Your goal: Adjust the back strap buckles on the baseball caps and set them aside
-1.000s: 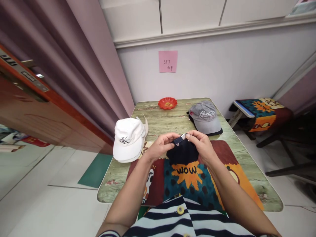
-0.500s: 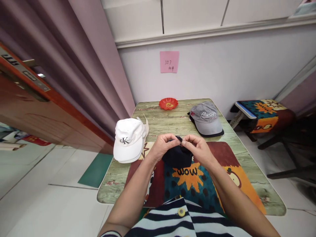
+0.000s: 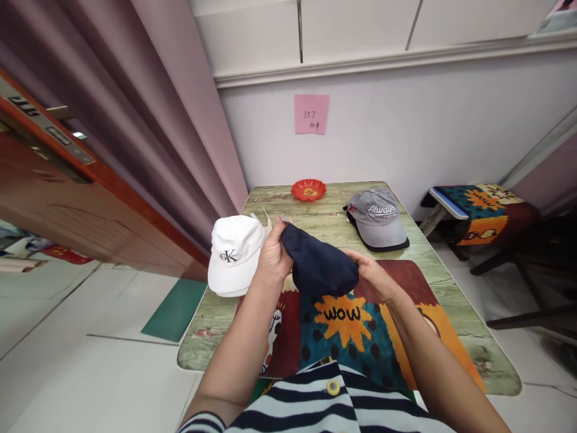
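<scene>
Head view | navy cap (image 3: 320, 267) is gripped at one side by left hand (image 3: 274, 255), at the other by right hand (image 3: 375, 275) | held above patterned mat (image 3: 342, 334), near white cap (image 3: 234, 249)

Navy cap (image 3: 321, 264) between both hands (image 3: 274, 257) (image 3: 375, 279)

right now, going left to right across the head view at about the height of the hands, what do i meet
Wooden door → white cap → left hand → navy cap → right hand. The grey cap sits above the right hand, so it gets no place.
</scene>
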Available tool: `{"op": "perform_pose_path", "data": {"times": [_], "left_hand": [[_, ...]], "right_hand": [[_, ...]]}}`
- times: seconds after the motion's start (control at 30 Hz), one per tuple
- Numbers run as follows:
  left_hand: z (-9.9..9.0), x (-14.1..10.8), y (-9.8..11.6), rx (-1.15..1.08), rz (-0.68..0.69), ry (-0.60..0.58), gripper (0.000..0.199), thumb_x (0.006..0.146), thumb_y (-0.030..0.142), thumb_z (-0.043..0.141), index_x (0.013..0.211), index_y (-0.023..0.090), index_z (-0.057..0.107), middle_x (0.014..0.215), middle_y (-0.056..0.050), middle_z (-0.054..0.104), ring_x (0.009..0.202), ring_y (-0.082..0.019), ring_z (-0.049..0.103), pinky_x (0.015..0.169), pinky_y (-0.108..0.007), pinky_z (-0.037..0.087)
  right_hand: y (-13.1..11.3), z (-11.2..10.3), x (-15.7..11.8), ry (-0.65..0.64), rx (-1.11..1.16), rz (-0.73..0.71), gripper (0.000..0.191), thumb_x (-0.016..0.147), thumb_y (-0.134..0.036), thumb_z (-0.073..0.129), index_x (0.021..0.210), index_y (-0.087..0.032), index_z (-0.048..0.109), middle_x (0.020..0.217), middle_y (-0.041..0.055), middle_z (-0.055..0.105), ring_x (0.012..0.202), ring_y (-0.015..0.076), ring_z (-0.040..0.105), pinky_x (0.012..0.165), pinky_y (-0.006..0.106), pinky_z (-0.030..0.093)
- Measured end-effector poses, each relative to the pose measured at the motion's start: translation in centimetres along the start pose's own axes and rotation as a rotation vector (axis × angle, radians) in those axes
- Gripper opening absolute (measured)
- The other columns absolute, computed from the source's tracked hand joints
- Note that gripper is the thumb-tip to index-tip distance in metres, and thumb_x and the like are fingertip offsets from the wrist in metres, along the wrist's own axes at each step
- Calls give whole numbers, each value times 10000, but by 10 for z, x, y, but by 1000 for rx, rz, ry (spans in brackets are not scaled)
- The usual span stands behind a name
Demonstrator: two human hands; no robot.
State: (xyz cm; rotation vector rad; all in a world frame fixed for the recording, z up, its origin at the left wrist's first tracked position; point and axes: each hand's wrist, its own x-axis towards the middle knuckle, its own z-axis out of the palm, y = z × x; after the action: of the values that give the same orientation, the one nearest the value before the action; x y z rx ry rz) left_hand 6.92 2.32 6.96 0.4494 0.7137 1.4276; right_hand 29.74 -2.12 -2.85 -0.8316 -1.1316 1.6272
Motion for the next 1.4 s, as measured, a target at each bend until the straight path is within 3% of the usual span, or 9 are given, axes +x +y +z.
{"op": "perform_pose_path", "data": {"times": [0.13,0.37,0.47,0.6,0.7,0.83,1.07,1.2,1.4], "left_hand": [[-6,11,2,78,-50,5,294,825,470,754,852,185,686,698,-2,687,759,-174,694,802,-296,564],[-60,15,-6,262,-138,-169,403,830,543,728,957,161,714,892,-62,763,848,-174,726,821,-263,551],[-93,-8,-21,332,-320,-296,610,797,700,669,1055,150,727,996,-124,767,930,-232,731,809,-303,557],[-121,-48,-43,301,-458,-308,567,705,525,843,1126,165,721,1078,-138,764,973,-270,731,834,-347,566],[-123,-60,-52,309,-458,-173,476,672,310,887,1091,142,734,1029,-134,777,935,-269,742,866,-363,572],[-104,-42,-39,270,-234,70,410,681,257,866,1049,129,741,986,-128,788,902,-253,752,909,-367,579],[-73,6,56,235,331,116,426,674,296,868,1060,171,739,1082,-89,780,1005,-239,733,968,-350,573],[-117,18,93,231,493,239,413,690,226,835,1084,177,725,1066,-65,777,982,-196,723,975,-331,564],[-211,15,88,568,303,811,217,717,100,725,927,111,671,731,-41,709,705,-162,685,806,-360,597]], "right_hand": [[4,7,-3,-38,79,101,361,680,-418,881,910,-198,711,755,-11,738,608,136,668,575,226,526],[-14,17,9,474,418,-102,296,743,-392,825,985,-238,750,994,26,798,986,225,745,904,326,601],[-8,7,16,561,527,-89,206,815,-379,770,977,-253,751,983,4,801,1065,209,731,971,329,590],[8,-2,25,635,611,-60,140,858,-347,726,960,-251,735,978,5,802,1115,190,712,1011,330,572],[24,0,27,618,604,-22,165,871,-374,702,971,-244,721,1036,38,796,1155,208,694,1006,361,575],[44,7,21,519,575,122,132,889,-371,675,939,-251,694,1065,57,785,1100,211,718,957,345,598],[50,5,2,359,463,249,196,911,-335,677,1068,-221,698,1122,85,769,994,185,745,874,308,611],[49,7,2,329,433,246,210,879,-353,723,1036,-214,713,1040,67,785,903,166,754,830,284,611],[54,11,5,332,418,323,191,894,-336,711,1021,-193,720,1028,92,784,893,173,755,816,278,616]]}}
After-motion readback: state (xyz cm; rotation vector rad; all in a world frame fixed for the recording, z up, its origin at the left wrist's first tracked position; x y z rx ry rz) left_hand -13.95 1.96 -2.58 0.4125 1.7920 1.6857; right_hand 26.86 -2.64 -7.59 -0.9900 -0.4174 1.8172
